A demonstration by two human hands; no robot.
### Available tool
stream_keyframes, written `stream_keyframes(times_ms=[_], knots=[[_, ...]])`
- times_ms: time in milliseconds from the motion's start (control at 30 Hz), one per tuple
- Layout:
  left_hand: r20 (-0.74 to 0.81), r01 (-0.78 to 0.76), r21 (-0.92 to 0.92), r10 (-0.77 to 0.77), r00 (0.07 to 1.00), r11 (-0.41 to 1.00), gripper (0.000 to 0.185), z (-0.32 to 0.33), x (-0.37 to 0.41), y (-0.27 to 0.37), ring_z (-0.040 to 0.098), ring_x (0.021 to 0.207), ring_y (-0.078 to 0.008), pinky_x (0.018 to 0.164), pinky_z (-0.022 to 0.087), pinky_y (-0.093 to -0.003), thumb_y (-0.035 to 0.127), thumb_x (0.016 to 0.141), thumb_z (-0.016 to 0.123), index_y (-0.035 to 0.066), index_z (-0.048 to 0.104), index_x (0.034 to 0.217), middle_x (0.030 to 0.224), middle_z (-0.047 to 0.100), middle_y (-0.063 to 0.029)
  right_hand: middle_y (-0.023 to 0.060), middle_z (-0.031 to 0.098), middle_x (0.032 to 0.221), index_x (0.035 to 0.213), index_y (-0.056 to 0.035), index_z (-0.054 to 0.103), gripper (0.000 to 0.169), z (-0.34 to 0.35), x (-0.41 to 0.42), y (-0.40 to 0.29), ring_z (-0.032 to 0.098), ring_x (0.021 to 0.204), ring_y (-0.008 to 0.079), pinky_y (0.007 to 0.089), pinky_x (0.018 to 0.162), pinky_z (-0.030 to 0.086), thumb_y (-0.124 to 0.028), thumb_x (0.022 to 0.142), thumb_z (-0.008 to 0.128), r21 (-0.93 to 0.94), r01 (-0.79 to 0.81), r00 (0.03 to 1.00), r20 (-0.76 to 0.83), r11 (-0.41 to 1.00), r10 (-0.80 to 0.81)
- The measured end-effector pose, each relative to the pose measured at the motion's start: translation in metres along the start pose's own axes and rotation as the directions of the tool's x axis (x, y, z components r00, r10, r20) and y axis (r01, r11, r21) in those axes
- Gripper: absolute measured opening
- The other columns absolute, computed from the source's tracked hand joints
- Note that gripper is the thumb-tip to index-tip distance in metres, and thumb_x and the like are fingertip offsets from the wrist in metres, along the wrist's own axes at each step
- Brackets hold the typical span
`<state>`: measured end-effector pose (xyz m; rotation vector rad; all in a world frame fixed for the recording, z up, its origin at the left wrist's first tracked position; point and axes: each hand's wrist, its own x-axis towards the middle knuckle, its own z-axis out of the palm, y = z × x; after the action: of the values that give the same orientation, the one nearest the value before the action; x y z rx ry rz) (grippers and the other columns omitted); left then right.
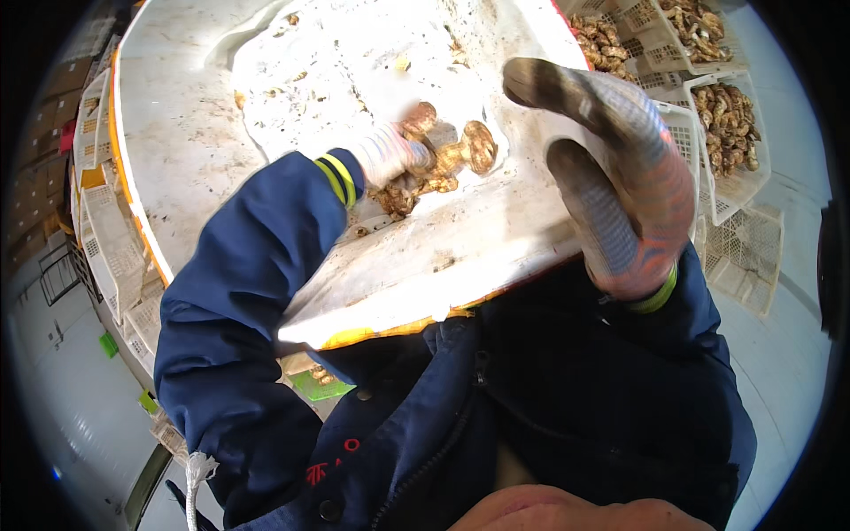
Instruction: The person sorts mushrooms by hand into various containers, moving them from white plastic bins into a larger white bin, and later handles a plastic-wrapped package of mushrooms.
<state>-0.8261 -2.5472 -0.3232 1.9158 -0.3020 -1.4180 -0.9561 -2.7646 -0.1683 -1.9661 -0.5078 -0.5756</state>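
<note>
My left hand [393, 156], in a pale knit glove, reaches over a white-lined sorting surface, its fingers curled round a brown mushroom [418, 119]. Part of that mushroom's stem is hidden by the fingers. Beside and below them lie more mushrooms, among them one with a thick stem and a round cap [479, 147] and a darker clump [395, 201]. My right hand [624, 179] is raised over the right side of the surface, thumb and fingers wide apart with nothing between them. Its glove has dark, dirt-stained fingertips.
Plastic crates of mushrooms [725, 126] stand to the right, by a bare mesh crate [740, 255]. More white crates [114, 245] line the left side. The surface's near edge has a yellow trim [392, 330] against my jacket. Crumbs and scraps [299, 76] litter the bright far part.
</note>
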Motion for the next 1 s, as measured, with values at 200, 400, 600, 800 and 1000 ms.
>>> stream_keyframes(times_ms=[200,400,600,800,1000], knots=[[-0.214,-0.324,-0.165,0.287,0.934,0.932,0.032,-0.030,-0.177,0.095,0.059,0.059,-0.0116,0.048,0.045,-0.0172,0.021,0.083,0.058,-0.003,0.057,0.104,0.082,0.063,-0.0118,0.0153,0.062,0.103,0.111,0.0034,0.056,0.028,-0.004,0.012,-0.056,0.059,0.098,0.0230,0.0313,0.088,0.044,-0.008,0.087,0.048,-0.258,-0.166,0.985,-0.006,0.952,0.170],[-0.554,-0.594,-0.384,0.338,0.761,0.707,0.024,0.077,-0.284,0.113,0.059,0.057,-0.0119,0.045,0.041,-0.0192,0.021,0.084,0.061,0.000,0.060,0.095,0.076,0.061,-0.0062,0.0161,0.062,0.091,0.105,0.0018,0.056,0.033,0.032,0.003,-0.127,0.060,0.083,0.0264,0.0322,0.077,0.047,-0.023,0.085,0.061,0.081,-0.367,0.927,0.114,0.927,0.358],[-0.801,-0.778,-0.208,0.352,0.483,0.593,0.020,0.174,-0.310,0.080,0.051,0.050,-0.0093,0.044,0.037,-0.0206,0.020,0.084,0.062,0.003,0.062,0.094,0.064,0.060,-0.0044,0.0109,0.057,0.110,0.123,0.0021,0.044,0.046,0.068,-0.029,-0.169,0.056,0.095,0.0167,0.0286,0.082,0.048,-0.016,0.084,0.061,0.744,-0.367,0.909,0.160,0.558,0.385],[-0.770,-0.800,-0.234,0.397,0.499,0.552,0.027,0.208,-0.334,0.058,0.058,0.061,-0.0114,0.048,0.043,-0.0220,0.021,0.085,0.061,0.000,0.058,0.101,0.077,0.060,-0.0043,0.0092,0.061,0.102,0.113,0.0039,0.054,0.035,0.075,-0.051,-0.193,0.058,0.093,0.0150,0.0283,0.083,0.047,-0.007,0.081,0.060,0.789,-0.326,0.916,0.126,0.521,0.382],[-0.723,-0.809,-0.436,0.381,0.576,0.394,0.033,0.231,-0.334,0.061,0.060,0.062,-0.0134,0.051,0.047,-0.0220,0.022,0.086,0.061,0.000,0.051,0.109,0.081,0.060,-0.0058,0.0061,0.063,0.089,0.103,0.0027,0.060,0.025,0.078,-0.056,-0.197,0.059,0.078,0.0120,0.0253,0.071,0.049,-0.007,0.079,0.061,0.817,-0.398,0.847,0.153,0.418,0.508]])
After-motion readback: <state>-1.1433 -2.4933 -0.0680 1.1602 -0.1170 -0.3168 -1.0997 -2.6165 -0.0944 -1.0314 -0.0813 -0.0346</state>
